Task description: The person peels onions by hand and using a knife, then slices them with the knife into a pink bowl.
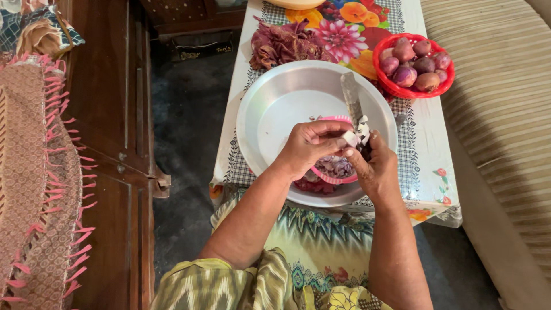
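My left hand (pixel 307 146) pinches a small pale piece of onion (pixel 351 136) over a wide metal basin (pixel 275 109). Close beside it, my right hand (pixel 376 166) grips a knife (pixel 350 97) whose blade points up and away from me, with bits of onion stuck near its base. Under both hands, inside the basin, sits a small pink bowl (pixel 340 179) with chopped purple onion. A red basket (pixel 396 89) holding several whole purple onions stands at the far right of the table.
A heap of dry purple onion skins (pixel 284 45) lies behind the basin on the flower-patterned tablecloth (pixel 427 149). A striped cushion seat (pixel 505 115) is to the right, a dark wooden cabinet (pixel 109 115) and a fringed cloth (pixel 34 172) to the left.
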